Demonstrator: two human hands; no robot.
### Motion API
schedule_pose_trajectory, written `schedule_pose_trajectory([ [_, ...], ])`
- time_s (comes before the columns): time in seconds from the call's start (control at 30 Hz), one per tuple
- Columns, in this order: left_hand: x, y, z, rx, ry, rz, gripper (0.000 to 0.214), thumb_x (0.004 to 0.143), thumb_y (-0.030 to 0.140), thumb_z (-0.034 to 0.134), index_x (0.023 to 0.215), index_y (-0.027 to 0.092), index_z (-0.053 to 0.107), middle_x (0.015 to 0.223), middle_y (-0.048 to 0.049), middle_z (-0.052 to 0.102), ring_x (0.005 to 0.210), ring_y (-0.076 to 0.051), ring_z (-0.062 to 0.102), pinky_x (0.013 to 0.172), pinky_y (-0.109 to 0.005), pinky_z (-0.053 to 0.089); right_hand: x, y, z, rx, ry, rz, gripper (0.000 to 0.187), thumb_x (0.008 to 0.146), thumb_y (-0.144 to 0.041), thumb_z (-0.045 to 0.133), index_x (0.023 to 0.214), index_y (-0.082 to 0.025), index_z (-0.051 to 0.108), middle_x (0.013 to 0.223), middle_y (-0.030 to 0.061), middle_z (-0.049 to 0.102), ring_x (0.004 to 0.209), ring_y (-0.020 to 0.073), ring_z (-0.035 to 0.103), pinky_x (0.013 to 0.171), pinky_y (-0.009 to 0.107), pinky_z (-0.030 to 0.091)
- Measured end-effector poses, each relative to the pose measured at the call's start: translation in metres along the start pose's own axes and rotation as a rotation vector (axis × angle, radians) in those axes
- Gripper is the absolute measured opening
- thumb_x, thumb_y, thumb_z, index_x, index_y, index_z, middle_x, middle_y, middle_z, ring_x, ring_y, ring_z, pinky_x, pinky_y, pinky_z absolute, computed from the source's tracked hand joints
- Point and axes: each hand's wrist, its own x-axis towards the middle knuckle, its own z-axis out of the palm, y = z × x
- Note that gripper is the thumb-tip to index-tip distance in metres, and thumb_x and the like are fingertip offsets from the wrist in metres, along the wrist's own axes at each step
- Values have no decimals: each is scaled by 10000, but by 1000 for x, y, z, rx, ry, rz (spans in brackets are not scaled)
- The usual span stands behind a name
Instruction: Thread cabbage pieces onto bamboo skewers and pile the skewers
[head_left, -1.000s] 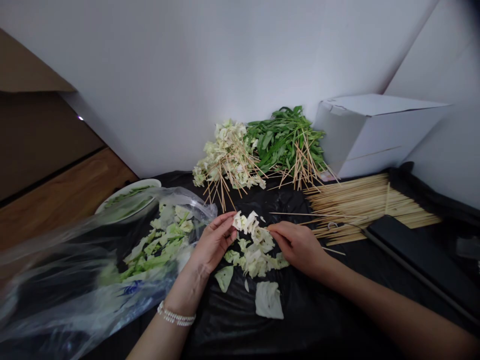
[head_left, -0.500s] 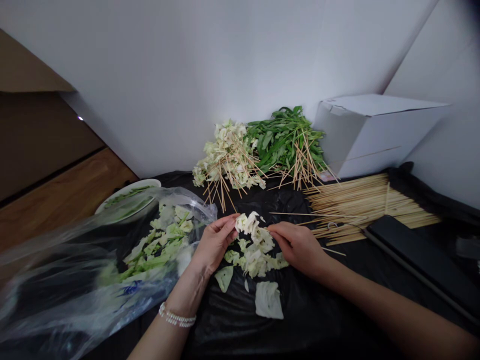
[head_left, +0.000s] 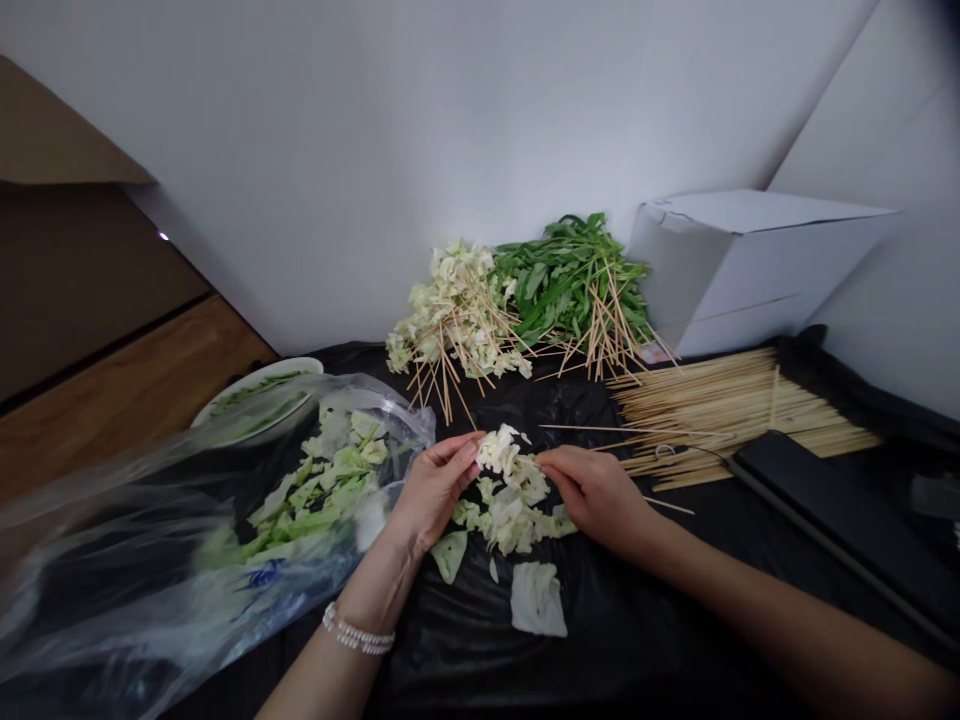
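Note:
My left hand [head_left: 439,487] pinches the left end of a bunched white cabbage piece [head_left: 501,450]. On its other side my right hand [head_left: 598,488] is closed round a thin wooden skewer [head_left: 669,505], whose tail sticks out behind the hand; the cabbage appears threaded on it. Below lie pale cabbage pieces [head_left: 517,525], with a flat cabbage leaf [head_left: 538,600] nearer me on the black plastic sheet [head_left: 600,650]. Left of my left hand, a clear plastic bag [head_left: 187,590] holds more cut cabbage [head_left: 322,490].
Skewered cabbage [head_left: 450,290] and skewered green leaves [head_left: 562,280] are heaped against the wall. To their right are a white box [head_left: 780,270], many loose skewers [head_left: 720,410] and a black flat case [head_left: 840,530]. A white plate [head_left: 315,367] sits behind the bag.
My left hand has shifted slightly right along with the cabbage piece, towards my right hand. My right hand stays almost where it was.

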Motion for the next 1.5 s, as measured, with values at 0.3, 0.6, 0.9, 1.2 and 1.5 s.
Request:
schedule_pose_trajectory([
  [0.3, -2, 0, 3, -16, 6, -6, 410, 484, 289, 938, 843, 148, 797, 868, -42, 769, 728, -87, 655, 678, -152, 542, -3, -6, -4, -242, 22, -93, 314, 906, -103, 383, 953, -179, 683, 749, 45, 650, 649, 154, 600, 596, 256, 421],
  [0.6, -4, 1, 5, -19, -7, -1, 427, 477, 293, 940, 852, 147, 796, 852, -36, 771, 740, -87, 657, 709, -158, 533, 11, -10, -17, 299, -114, 165, 212, 895, -193, 496, 844, -199, 702, 728, 8, 702, 646, 141, 617, 624, 248, 438],
  [0.9, -7, 0, 9, -43, -39, 28, 338, 587, 303, 893, 871, 152, 791, 853, -31, 752, 720, -77, 630, 661, -153, 510, 14, -10, -16, 292, -124, 136, 197, 920, -227, 504, 928, -200, 700, 819, 17, 721, 725, 148, 640, 684, 265, 461],
  [1.2, 10, 14, -11, -193, 166, 211, 281, 587, 226, 884, 839, 164, 774, 833, 6, 742, 650, -58, 599, 646, -168, 517, 16, 16, -32, -52, -119, -29, 228, 963, -223, 453, 1036, -202, 668, 1038, 73, 721, 953, 200, 665, 853, 318, 488],
  [1.5, -5, 1, 3, 88, -14, 230, 375, 711, 342, 812, 1059, 230, 722, 1040, -48, 721, 902, -158, 669, 788, -264, 531, 23, 35, -48, 12, 154, 127, 213, 959, -272, 453, 925, -214, 654, 776, 32, 687, 697, 174, 645, 682, 299, 488],
])
